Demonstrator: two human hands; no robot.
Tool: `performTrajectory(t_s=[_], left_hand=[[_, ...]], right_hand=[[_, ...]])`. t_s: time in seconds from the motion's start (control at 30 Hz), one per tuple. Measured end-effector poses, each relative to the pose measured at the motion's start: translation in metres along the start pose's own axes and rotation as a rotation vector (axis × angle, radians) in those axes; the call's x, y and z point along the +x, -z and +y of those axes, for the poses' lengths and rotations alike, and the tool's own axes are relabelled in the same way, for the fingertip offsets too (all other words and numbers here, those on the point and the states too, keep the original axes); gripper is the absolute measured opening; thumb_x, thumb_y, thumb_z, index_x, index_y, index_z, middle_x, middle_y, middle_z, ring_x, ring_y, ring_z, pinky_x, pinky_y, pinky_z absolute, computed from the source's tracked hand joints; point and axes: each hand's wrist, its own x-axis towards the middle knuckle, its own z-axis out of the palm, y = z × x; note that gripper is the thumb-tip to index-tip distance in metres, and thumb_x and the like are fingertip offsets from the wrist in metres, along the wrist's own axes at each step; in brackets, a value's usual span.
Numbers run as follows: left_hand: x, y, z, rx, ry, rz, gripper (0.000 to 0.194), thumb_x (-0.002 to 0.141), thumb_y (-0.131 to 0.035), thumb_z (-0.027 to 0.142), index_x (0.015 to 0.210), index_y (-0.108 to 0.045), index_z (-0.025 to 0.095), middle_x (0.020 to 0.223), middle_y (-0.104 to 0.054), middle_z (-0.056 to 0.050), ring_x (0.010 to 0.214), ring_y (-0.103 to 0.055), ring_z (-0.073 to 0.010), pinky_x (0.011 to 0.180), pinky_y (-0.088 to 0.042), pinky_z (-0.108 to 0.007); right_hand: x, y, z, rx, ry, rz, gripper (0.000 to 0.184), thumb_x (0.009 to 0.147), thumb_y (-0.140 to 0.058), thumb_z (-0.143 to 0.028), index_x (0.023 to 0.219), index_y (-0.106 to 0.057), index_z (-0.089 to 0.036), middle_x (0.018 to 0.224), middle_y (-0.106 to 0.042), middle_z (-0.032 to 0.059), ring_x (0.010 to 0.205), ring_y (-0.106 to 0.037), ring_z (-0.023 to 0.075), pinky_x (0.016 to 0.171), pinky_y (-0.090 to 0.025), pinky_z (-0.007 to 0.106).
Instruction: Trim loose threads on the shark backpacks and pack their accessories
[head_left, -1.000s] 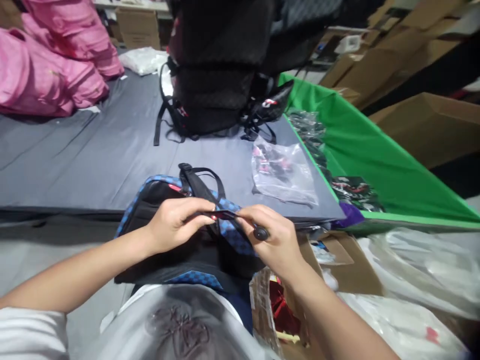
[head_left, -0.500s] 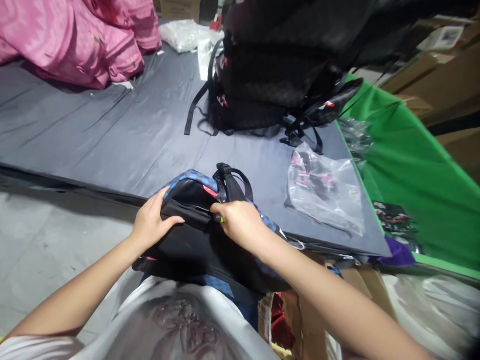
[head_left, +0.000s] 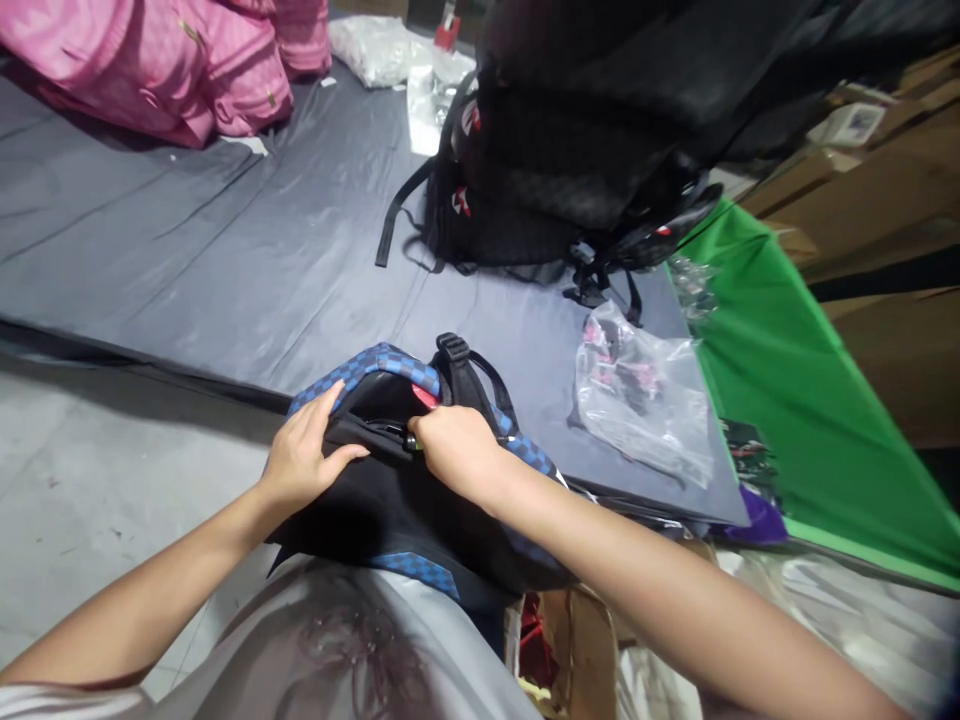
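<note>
In the head cam, the L hand (head_left: 300, 455) has fingers spread wide by the opening of the blue-check backpack (head_left: 405, 510), prob. to hold it open. The R hand (head_left: 459, 450) has fingers curled tight round a small black tool (head_left: 412, 440) at the opening, maybe so it won't slip. The backpack sits btwn the counter (head_left: 330, 270) and the pale shirt (head_left: 450, 640), prob. so it can't wobble.

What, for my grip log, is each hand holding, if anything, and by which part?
The right hand grips a small dark object, mostly hidden; which part cannot be told. The left hand lies spread on the checkered backpack.
</note>
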Motion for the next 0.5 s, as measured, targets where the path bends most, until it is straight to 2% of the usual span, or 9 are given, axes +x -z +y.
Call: performTrajectory(t_s=[0.07,0.17,0.2,0.27,0.37,0.43,0.5], left_hand=[[-0.001,0.001,-0.001,0.02,-0.041,-0.025,0.077,0.091,-0.068,0.043,0.155,-0.032,0.021,0.144,-0.055,-0.017,0.13,-0.057,-0.0286,0.108,-0.049,-0.038],[-0.001,0.002,-0.002,0.041,-0.092,-0.062,0.06,0.093,-0.065,0.036,0.149,-0.043,0.03,0.153,-0.045,-0.015,0.136,-0.052,-0.03,0.108,-0.049,-0.041],[-0.001,0.002,-0.002,0.029,-0.083,-0.061,0.061,0.093,-0.065,0.036,0.149,-0.042,0.031,0.153,-0.044,-0.015,0.136,-0.052,-0.0301,0.108,-0.05,-0.042],[-0.001,0.001,-0.002,-0.02,-0.04,-0.034,0.077,0.091,-0.067,0.039,0.157,-0.028,0.028,0.149,-0.049,-0.016,0.134,-0.054,-0.0294,0.107,-0.051,-0.042],[-0.002,0.0,-0.002,-0.079,0.0,-0.002,0.099,0.088,-0.071,0.041,0.162,-0.006,0.022,0.145,-0.054,-0.017,0.132,-0.056,-0.029,0.107,-0.051,-0.042],[-0.003,-0.002,-0.001,-0.082,-0.003,-0.01,0.098,0.089,-0.07,0.035,0.162,-0.006,0.023,0.148,-0.052,-0.016,0.133,-0.055,-0.0289,0.109,-0.05,-0.042],[-0.004,-0.003,0.0,-0.075,-0.006,-0.014,0.095,0.089,-0.069,0.029,0.162,-0.008,0.025,0.15,-0.05,-0.014,0.135,-0.052,-0.0286,0.111,-0.049,-0.043]], right_hand=[[0.003,-0.001,-0.003,-0.019,0.017,-0.001,0.031,0.093,-0.045,-0.008,0.105,-0.073,-0.014,0.097,-0.075,0.0158,0.1,-0.072,0.028,0.082,-0.054,0.033],[0.001,-0.005,-0.01,-0.077,0.048,0.017,0.032,0.092,-0.042,-0.005,0.103,-0.072,-0.012,0.095,-0.073,0.0173,0.094,-0.073,0.028,0.077,-0.055,0.034],[-0.002,-0.006,-0.012,-0.098,0.053,0.034,0.033,0.092,-0.041,-0.004,0.102,-0.072,-0.011,0.095,-0.073,0.0176,0.091,-0.073,0.0274,0.074,-0.055,0.033],[-0.008,-0.006,-0.017,-0.119,0.041,0.09,0.033,0.092,-0.039,-0.003,0.104,-0.069,-0.01,0.097,-0.071,0.0167,0.086,-0.073,0.0269,0.068,-0.054,0.032],[-0.007,-0.003,-0.024,-0.085,0.024,0.217,0.036,0.096,-0.036,-0.008,0.121,-0.062,-0.012,0.099,-0.07,0.0139,0.085,-0.073,0.0274,0.063,-0.052,0.032],[0.003,-0.001,-0.028,-0.027,0.068,0.275,0.035,0.097,-0.037,-0.01,0.122,-0.061,-0.014,0.099,-0.071,0.0121,0.087,-0.072,0.0273,0.065,-0.05,0.032],[0.019,0.0,-0.03,0.05,0.141,0.29,0.029,0.095,-0.042,-0.01,0.11,-0.066,-0.014,0.097,-0.073,0.0105,0.089,-0.072,0.0254,0.068,-0.048,0.03]])
